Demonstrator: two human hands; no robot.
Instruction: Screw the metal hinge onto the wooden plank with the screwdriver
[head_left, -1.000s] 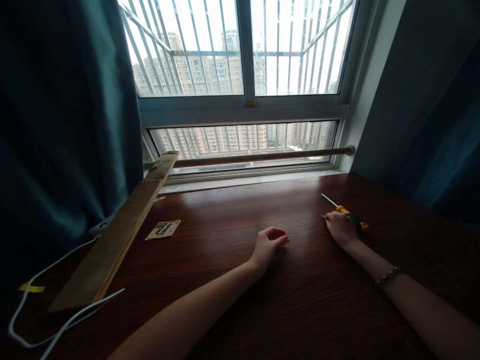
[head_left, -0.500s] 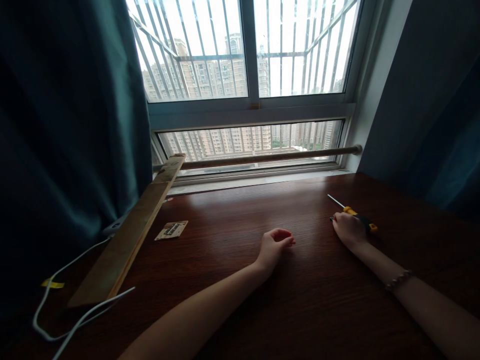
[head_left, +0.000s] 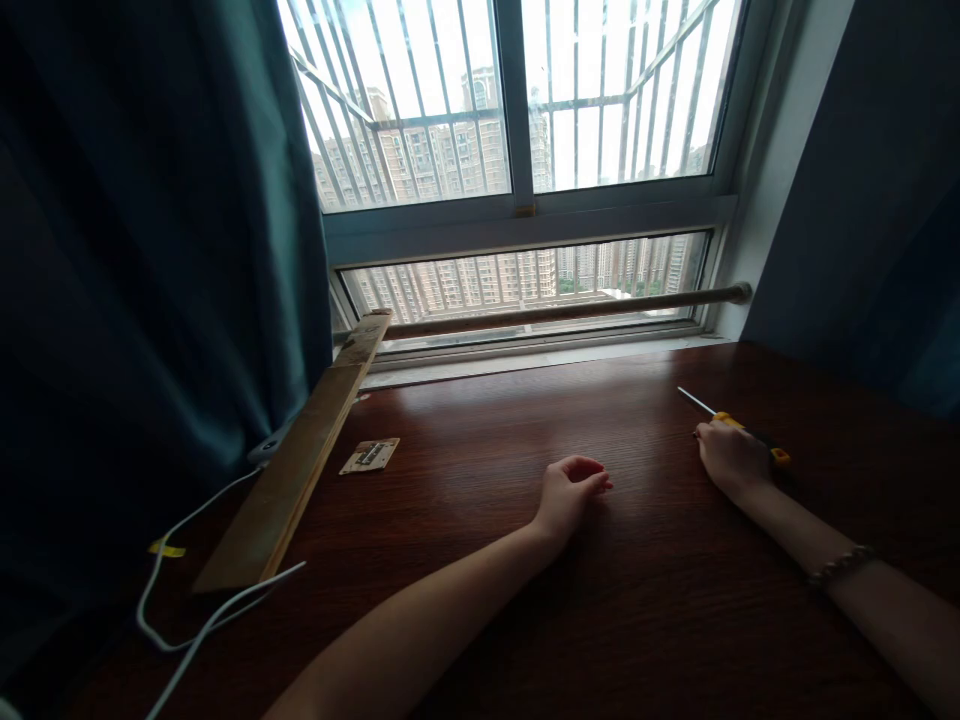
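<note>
My left hand (head_left: 568,497) rests low over the brown wooden table, its thumb and fingers brought together in a pinch. Whatever may be between those fingertips is too small to make out. Farther right, my right hand (head_left: 733,460) is closed, with a tiny dark thing just at its fingertips that I cannot name. Directly behind it lies a screwdriver (head_left: 727,421) with a yellow and black handle. Its thin shaft points to the far left, and my hand hides part of the handle.
A long wooden board (head_left: 307,455) slants along the table's left side, its far end near the window sill. Beside it lies a small printed card (head_left: 370,456). White cables (head_left: 196,645) curl at the near left. A blue curtain (head_left: 247,240) hangs at left.
The whole view has shifted, so everything appears farther right. My right hand has moved slightly right along the screwdriver. My left hand keeps its pinch.
</note>
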